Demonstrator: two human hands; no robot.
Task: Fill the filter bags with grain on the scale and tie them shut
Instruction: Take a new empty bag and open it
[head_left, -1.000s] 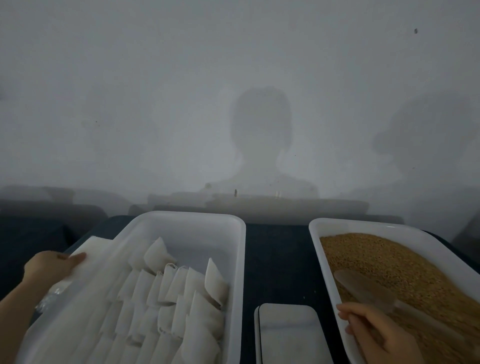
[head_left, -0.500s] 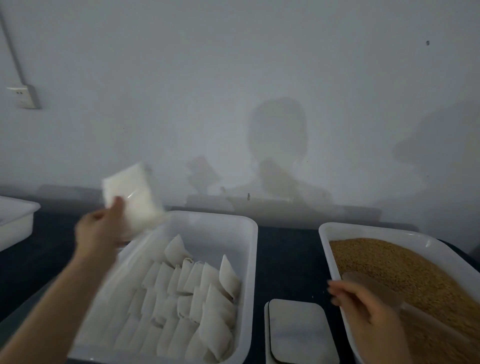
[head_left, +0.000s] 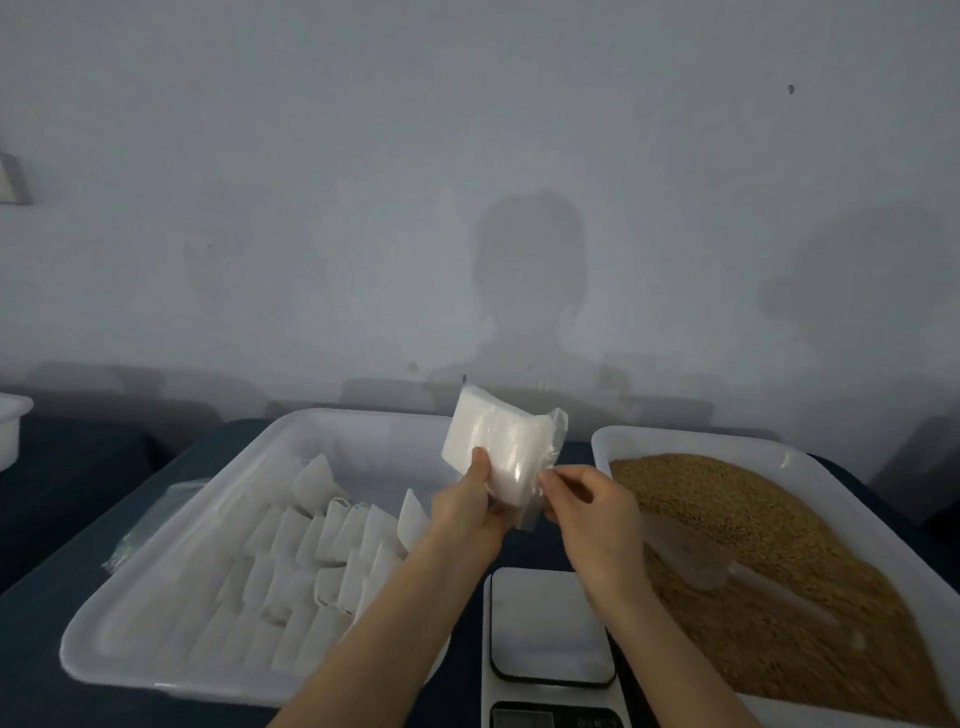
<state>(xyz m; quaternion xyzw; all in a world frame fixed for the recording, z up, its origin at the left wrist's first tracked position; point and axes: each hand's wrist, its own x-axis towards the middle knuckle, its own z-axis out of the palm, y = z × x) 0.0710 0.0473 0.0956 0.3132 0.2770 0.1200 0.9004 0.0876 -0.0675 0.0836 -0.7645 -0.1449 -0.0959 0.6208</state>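
Hands meet above the dark worktop (head_left: 62, 613): your left hand (head_left: 470, 512) is closed around a pack of filter bags (head_left: 496, 449) in clear plastic, thumb pressed on its front, held tilted in the air between the two trays. Your right hand (head_left: 589, 506) pinches the loose edge of the plastic wrap with its fingertips — the other fingers are curled. Below left, a white tray (head_left: 171, 540) holds rows of filled bags (head_left: 311, 545). To the right, a second white tray (head_left: 779, 449) holds brown grain (head_left: 769, 551), with a translucent scoop (head_left: 691, 558) lying in it. The scale (head_left: 550, 623) sits bare between the trays, nearest you.
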